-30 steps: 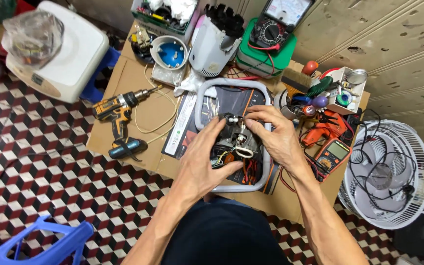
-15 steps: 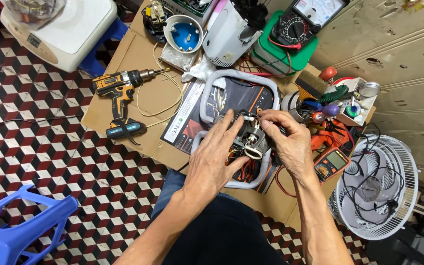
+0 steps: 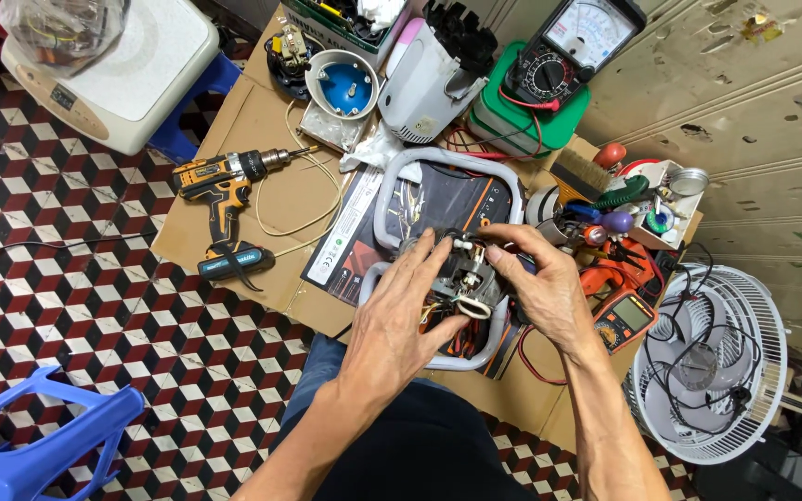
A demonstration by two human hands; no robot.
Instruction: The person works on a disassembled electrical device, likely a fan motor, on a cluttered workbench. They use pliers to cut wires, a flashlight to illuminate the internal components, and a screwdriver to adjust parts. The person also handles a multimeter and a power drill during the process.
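The person sits at a low cardboard-covered work surface (image 3: pixel 262 176) set on a red, black and white tiled floor. Both hands are on a small electric motor (image 3: pixel 464 278), with metal frame and exposed windings, which sits at the middle of the surface inside a grey looped plastic frame (image 3: pixel 401 176) lying on a dark printed sheet (image 3: pixel 345 246).

The left hand (image 3: pixel 406 311) lies over the near left side of the motor, fingers spread and extended, thumb pressed against the motor's lower edge. The right hand (image 3: pixel 540 288) comes in from the right, fingers curled, with forefinger and thumb closed on the motor's upper end near its white shaft piece. Whether it grips a separate small part there cannot be told.

Surrounding items: a yellow and black cordless drill (image 3: pixel 225 186) lies left of the sheet, well apart from the hands, with a pale cord (image 3: pixel 313 209) looping beside it. At the far edge stand a white housing with a blue interior (image 3: pixel 343 85), a white appliance body (image 3: pixel 424 83) and an analogue multimeter (image 3: pixel 573 46) resting on a green box (image 3: pixel 512 121). To the right of the hands lie an orange digital meter (image 3: pixel 626 320) and a cluster of hand tools (image 3: pixel 610 209). On the floor: a white fan grille (image 3: pixel 712 366) to the right, a blue plastic stool (image 3: pixel 34 441) at near left, and a white appliance (image 3: pixel 109 70) at far left.
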